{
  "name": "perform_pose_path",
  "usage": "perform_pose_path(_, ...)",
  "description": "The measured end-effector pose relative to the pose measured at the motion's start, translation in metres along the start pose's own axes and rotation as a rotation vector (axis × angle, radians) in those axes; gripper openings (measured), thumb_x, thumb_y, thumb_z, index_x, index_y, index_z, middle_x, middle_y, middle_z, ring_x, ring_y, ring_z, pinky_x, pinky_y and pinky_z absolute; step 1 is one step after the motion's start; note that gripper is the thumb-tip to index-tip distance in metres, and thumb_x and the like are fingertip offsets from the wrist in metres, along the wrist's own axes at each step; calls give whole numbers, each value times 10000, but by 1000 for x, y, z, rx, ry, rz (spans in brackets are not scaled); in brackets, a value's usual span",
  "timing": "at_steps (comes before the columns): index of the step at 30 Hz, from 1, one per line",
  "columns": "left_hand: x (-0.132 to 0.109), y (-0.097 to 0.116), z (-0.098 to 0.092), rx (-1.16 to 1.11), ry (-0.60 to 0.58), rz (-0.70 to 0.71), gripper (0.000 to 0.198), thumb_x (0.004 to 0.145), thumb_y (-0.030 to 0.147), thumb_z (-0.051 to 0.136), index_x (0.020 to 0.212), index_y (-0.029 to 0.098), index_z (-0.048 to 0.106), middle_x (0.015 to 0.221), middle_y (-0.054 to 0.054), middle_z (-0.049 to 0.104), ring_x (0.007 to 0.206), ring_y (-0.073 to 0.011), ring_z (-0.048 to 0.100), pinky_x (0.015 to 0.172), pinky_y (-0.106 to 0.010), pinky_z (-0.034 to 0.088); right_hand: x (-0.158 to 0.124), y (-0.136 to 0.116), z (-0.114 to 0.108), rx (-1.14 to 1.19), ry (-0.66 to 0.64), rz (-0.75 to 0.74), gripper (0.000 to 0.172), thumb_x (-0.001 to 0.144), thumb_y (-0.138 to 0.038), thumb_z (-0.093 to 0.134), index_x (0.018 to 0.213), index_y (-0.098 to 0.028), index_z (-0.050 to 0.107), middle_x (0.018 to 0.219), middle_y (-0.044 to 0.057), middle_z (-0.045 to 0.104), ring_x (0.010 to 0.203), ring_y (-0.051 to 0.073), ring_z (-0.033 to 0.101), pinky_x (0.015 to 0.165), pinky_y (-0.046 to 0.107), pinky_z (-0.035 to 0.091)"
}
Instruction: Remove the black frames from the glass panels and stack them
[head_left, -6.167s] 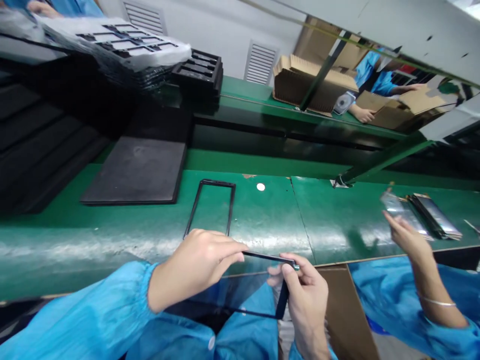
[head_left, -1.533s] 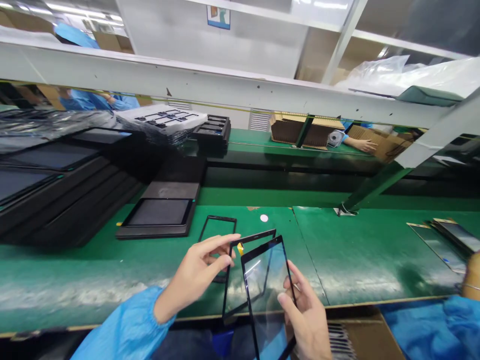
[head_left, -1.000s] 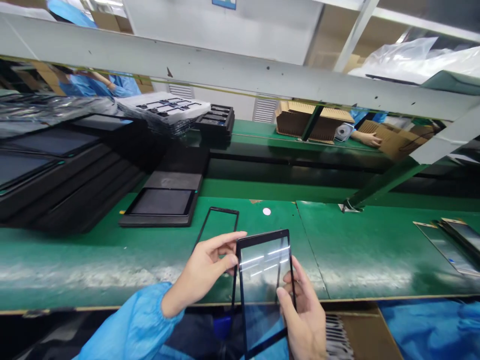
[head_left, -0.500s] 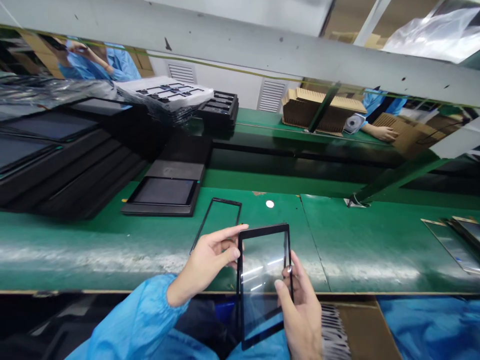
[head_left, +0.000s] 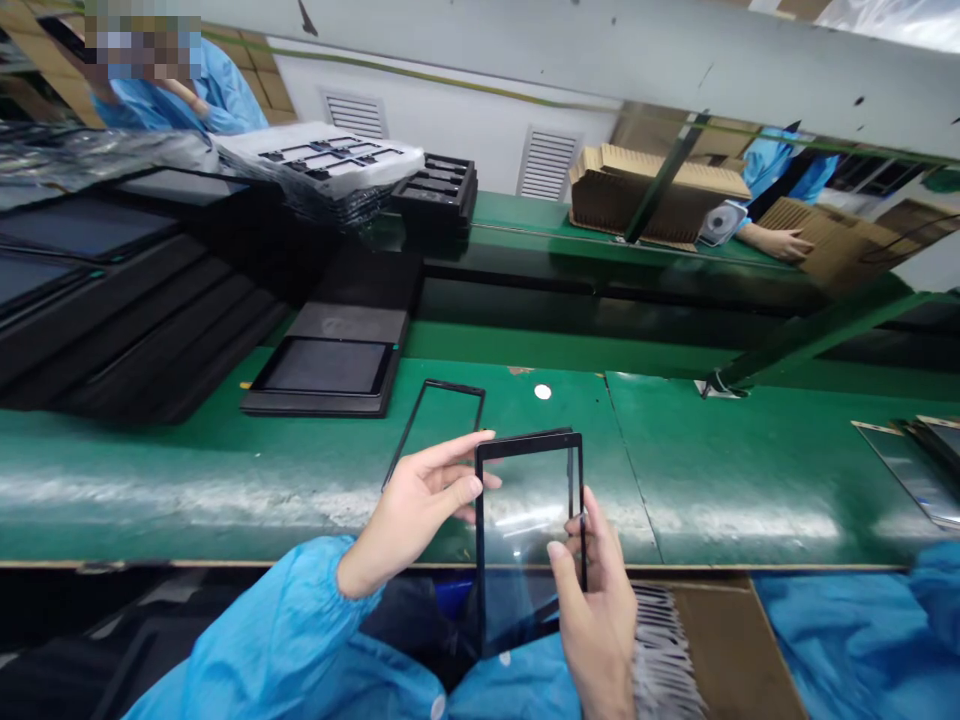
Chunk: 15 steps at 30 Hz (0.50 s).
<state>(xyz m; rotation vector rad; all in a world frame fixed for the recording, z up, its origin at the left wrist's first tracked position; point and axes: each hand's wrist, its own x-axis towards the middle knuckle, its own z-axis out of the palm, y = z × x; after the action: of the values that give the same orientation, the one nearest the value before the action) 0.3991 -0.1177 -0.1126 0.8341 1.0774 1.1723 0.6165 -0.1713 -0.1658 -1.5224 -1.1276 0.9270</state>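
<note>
A clear glass panel with a black border [head_left: 525,545] is held upright over the front edge of the green bench. My left hand [head_left: 420,505] pinches its upper left edge between thumb and fingers. My right hand [head_left: 596,590] grips the right side, thumb on the front and fingers behind. A second dark edge shows behind the panel at its top and right. Behind my left hand, a thin black frame [head_left: 454,388] lies on the green bench [head_left: 735,480]. A dark screen [head_left: 328,366] rests on a black foam block left of that frame.
Black foam trays with screens [head_left: 82,237] fill the left. Farther back are bagged parts [head_left: 322,155], a black tray stack [head_left: 437,185] and cardboard dividers [head_left: 652,195]. A green post [head_left: 810,335] rises at right, near more panels [head_left: 896,465]. People in blue stand across the bench.
The view has shifted slightly, so the bench and shelf sit a little higher in it. The panel's lower end appears higher and tilted farther back. Both hands keep their hold.
</note>
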Motion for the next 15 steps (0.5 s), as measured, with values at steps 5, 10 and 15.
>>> perform_pose_path(5,-5,5,2,137,-26,-14,484,803,274,856,1278,204,792,899,-87,836,889,-282,829,563,-196,599,20,-17,-18,-85,58,-140,499,904,-398,672,1402,-370,651,1603,72,475,1408,331,540,1211,575,389)
perform_pose_path(10,-15,6,1,277,-92,-1,458,795,289,848,1243,205,815,817,-83,843,819,-268,829,579,-210,605,47,-47,-38,208,-147,104,369,924,-460,679,1213,-242,750,1023,90,854,823,232,802,842,400,634)
perform_pose_path(15,-20,10,3,330,-117,-69,483,819,348,833,1268,176,801,846,-113,853,807,-251,823,604,-214,618,47,-48,-34,295,-141,146,299,818,-496,811,918,-214,809,598,36,802,615,226,787,686,325,634)
